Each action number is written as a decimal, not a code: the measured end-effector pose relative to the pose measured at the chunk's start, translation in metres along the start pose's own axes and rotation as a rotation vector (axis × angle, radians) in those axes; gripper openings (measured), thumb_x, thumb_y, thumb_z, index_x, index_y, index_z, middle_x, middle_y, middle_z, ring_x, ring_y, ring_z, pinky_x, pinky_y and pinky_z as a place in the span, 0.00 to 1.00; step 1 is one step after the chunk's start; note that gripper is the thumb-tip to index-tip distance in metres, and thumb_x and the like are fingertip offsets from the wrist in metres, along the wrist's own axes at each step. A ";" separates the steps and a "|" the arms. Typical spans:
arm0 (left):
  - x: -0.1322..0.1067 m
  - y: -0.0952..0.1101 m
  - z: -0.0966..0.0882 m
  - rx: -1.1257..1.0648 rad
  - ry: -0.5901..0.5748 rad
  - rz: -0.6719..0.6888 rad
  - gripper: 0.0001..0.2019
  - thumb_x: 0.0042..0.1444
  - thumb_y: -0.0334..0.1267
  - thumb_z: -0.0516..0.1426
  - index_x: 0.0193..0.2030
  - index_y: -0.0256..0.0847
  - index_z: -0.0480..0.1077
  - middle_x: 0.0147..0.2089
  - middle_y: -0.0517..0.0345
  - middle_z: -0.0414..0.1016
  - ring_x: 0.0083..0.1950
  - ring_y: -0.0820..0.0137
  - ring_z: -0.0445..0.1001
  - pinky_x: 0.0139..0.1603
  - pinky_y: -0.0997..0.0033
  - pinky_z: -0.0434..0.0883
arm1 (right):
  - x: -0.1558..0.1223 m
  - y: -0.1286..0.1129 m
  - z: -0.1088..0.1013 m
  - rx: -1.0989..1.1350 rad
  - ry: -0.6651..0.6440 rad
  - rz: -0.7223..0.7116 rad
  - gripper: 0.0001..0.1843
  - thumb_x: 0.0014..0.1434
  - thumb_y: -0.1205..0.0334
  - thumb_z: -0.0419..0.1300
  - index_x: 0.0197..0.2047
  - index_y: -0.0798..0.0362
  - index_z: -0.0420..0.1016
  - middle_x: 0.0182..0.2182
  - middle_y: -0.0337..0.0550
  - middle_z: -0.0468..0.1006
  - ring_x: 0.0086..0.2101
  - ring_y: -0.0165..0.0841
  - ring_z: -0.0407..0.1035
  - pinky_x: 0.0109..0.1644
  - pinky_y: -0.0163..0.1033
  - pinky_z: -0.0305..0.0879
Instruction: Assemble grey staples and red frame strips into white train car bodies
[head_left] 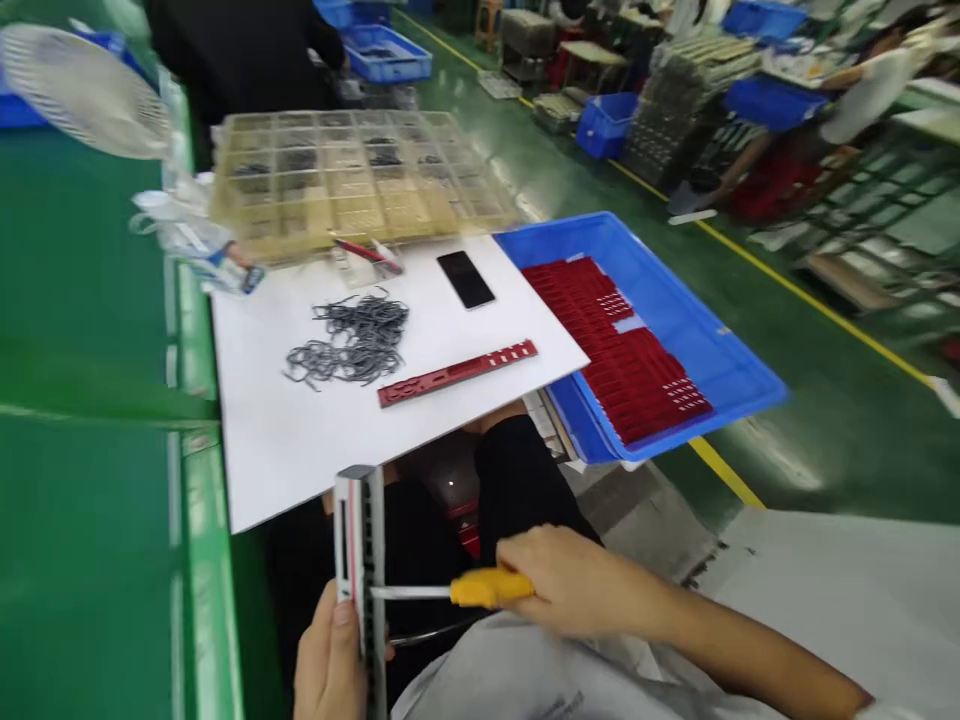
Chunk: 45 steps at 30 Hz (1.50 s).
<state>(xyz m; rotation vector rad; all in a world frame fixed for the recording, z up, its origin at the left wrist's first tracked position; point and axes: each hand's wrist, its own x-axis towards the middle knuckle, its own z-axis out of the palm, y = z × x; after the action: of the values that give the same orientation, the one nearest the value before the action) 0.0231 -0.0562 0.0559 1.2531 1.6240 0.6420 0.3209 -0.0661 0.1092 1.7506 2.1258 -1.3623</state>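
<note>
My left hand (328, 655) grips a slotted white-and-metal strip (360, 560) upright, near its lower end. My right hand (559, 580) is shut around the yellow handle of a screwdriver (487, 588). The screwdriver's steel shaft runs left, and its tip meets the strip's side. On a white board (262, 420) beyond my hands lie a tangle of dark wire clips (352, 340) and a red perforated strip (456, 372). A blue crate (675, 300) holds stacked red strips (615, 350).
A black phone (466, 279) and red-handled cutters (367, 255) lie on the board. Behind it is a compartment tray (360, 170) of small parts. A green bench (90, 500) runs along the left, with a white fan (82, 90) at the far end. A dark-clothed person (232, 50) stands beyond.
</note>
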 end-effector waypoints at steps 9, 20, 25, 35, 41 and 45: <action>0.007 0.002 -0.006 -0.245 0.056 -0.037 0.33 0.72 0.75 0.51 0.43 0.43 0.72 0.25 0.63 0.72 0.23 0.68 0.72 0.26 0.71 0.69 | 0.010 -0.013 -0.011 0.026 -0.089 0.010 0.10 0.73 0.56 0.59 0.39 0.49 0.73 0.38 0.44 0.83 0.36 0.39 0.76 0.37 0.41 0.54; 0.016 -0.017 -0.015 -0.580 0.129 -0.126 0.38 0.63 0.82 0.55 0.42 0.43 0.71 0.23 0.64 0.70 0.19 0.71 0.69 0.19 0.74 0.68 | 0.035 -0.017 -0.042 0.108 0.038 -0.118 0.16 0.70 0.44 0.63 0.42 0.46 0.84 0.39 0.47 0.87 0.42 0.49 0.82 0.47 0.49 0.77; 0.031 -0.037 -0.001 -1.025 0.061 -0.206 0.46 0.48 0.88 0.61 0.45 0.41 0.76 0.20 0.64 0.67 0.16 0.70 0.64 0.13 0.73 0.63 | 0.074 -0.114 -0.165 0.344 0.922 -0.512 0.24 0.64 0.35 0.72 0.49 0.45 0.84 0.46 0.52 0.88 0.48 0.54 0.83 0.53 0.57 0.83; 0.038 -0.050 0.003 -1.019 0.112 -0.138 0.43 0.46 0.83 0.69 0.43 0.41 0.78 0.21 0.62 0.69 0.20 0.67 0.70 0.22 0.68 0.71 | 0.208 -0.398 -0.308 -0.101 1.094 -1.214 0.29 0.74 0.31 0.63 0.59 0.47 0.70 0.58 0.51 0.77 0.61 0.48 0.71 0.72 0.58 0.70; 0.024 -0.032 -0.005 -0.881 -0.069 -0.126 0.44 0.57 0.86 0.57 0.48 0.41 0.74 0.23 0.61 0.73 0.17 0.71 0.68 0.17 0.76 0.64 | 0.214 -0.304 -0.263 -0.076 1.026 -1.192 0.29 0.76 0.34 0.60 0.64 0.50 0.72 0.67 0.57 0.73 0.65 0.49 0.69 0.71 0.61 0.71; 0.019 -0.019 -0.013 -0.621 -0.116 0.032 0.40 0.62 0.80 0.59 0.51 0.40 0.76 0.28 0.60 0.74 0.23 0.69 0.74 0.23 0.74 0.69 | 0.172 -0.174 -0.171 0.093 0.764 -1.019 0.28 0.71 0.39 0.67 0.65 0.47 0.76 0.67 0.54 0.78 0.63 0.49 0.74 0.70 0.62 0.73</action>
<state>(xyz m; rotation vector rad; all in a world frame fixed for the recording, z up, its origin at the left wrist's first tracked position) 0.0030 -0.0437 0.0380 0.8366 1.1755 0.9813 0.1965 0.1833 0.2176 1.3195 3.7565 -0.9123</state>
